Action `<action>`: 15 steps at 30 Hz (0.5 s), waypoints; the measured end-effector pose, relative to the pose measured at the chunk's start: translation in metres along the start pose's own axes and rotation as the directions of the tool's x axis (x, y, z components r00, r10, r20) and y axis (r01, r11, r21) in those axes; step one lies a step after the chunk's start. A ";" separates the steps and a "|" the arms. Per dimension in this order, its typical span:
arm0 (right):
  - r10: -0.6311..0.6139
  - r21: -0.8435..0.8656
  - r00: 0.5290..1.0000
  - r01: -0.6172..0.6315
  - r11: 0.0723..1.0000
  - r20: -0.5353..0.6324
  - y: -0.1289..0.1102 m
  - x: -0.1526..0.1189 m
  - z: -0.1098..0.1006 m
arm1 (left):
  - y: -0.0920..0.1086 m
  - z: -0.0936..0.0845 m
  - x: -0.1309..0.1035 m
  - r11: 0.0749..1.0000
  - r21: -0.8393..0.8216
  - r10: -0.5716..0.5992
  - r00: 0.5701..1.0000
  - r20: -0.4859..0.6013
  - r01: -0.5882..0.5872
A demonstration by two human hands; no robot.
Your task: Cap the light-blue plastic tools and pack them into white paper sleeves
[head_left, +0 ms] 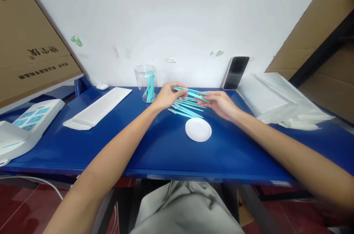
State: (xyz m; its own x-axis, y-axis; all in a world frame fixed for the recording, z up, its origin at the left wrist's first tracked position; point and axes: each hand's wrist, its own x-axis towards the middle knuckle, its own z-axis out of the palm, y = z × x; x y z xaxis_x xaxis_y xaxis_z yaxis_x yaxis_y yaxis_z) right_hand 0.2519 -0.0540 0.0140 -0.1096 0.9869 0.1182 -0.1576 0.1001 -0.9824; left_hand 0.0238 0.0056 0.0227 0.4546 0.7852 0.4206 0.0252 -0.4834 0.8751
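Above the blue table, my left hand [172,94] pinches one end of a few slim turquoise plastic sticks, shaped like eyebrow razors [195,93]. My right hand [219,103] has its fingers closed around their other end. Several more of these razors [185,108] lie side by side on the table just below both hands. A clear plastic jar [139,79] stands to the left of my left hand, with a bunch of the same turquoise sticks leaning inside. In front of the loose razors lies a round white lid [198,130], flat on the table.
A long white packet [96,108] and a small white object [102,86] lie left on the blue table [166,152]. A white device with blue panels [33,123] sits at far left. A phone [236,73] leans against the wall; plastic bags [276,97] lie right. Cardboard boxes [30,42] flank both sides.
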 end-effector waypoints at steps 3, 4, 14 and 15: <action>-0.007 0.025 1.000 0.007 1.000 0.018 -0.003 -0.002 0.001 | 0.001 0.000 0.000 1.000 0.010 -0.003 1.000 -0.024 0.003; -0.001 0.033 1.000 0.000 0.999 0.013 -0.003 -0.002 0.001 | 0.001 0.000 0.000 1.000 0.004 -0.013 0.999 -0.038 0.013; -0.127 0.089 0.989 0.134 0.987 -0.081 -0.012 -0.009 0.016 | 0.013 0.035 -0.004 0.972 -0.232 -0.067 0.989 -0.131 0.035; -0.147 0.095 0.985 0.155 0.983 -0.089 -0.013 -0.011 0.019 | 0.014 0.037 -0.004 0.970 -0.242 -0.052 0.992 -0.118 0.022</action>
State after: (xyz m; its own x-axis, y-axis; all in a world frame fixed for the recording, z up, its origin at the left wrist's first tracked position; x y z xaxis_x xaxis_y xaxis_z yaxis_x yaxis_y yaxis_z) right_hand 0.2365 -0.0682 0.0286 0.0028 0.9688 0.2479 -0.2656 0.2397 -0.9338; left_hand 0.0552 -0.0189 0.0246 0.3445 0.8492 0.4003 -0.1812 -0.3582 0.9159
